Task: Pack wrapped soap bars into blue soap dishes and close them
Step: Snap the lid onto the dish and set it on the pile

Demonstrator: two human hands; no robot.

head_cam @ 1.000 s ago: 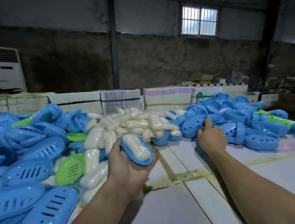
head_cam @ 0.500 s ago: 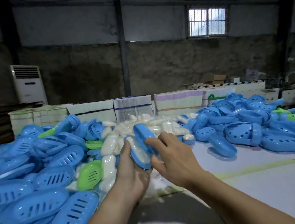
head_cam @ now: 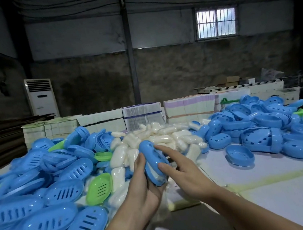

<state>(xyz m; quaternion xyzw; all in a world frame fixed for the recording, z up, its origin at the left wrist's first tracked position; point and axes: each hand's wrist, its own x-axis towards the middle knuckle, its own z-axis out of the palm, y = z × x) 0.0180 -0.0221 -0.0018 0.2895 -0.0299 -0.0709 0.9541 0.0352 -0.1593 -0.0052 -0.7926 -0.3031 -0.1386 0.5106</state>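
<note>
My left hand (head_cam: 143, 186) grips a blue soap dish (head_cam: 151, 162) from below, holding it tilted above the table. A blue lid sits on top of the dish, and a strip of the wrapped soap inside shows white along the seam. My right hand (head_cam: 184, 172) lies on the lid with its fingers stretched out, pressing it. Behind the dish is a heap of wrapped white soap bars (head_cam: 165, 137).
Slotted blue dish halves (head_cam: 61, 178) with a few green ones (head_cam: 100, 187) are piled at the left. Perforated blue halves (head_cam: 260, 128) lie heaped at the right, one single half (head_cam: 240, 156) nearer me. Stacked cartons (head_cam: 141, 115) line the far edge of the white table (head_cam: 262, 197).
My right hand left the right-hand pile with a blue lid and put it over the soap-filled dish in my left hand. The lid now covers the dish, and the camera tilted up.
</note>
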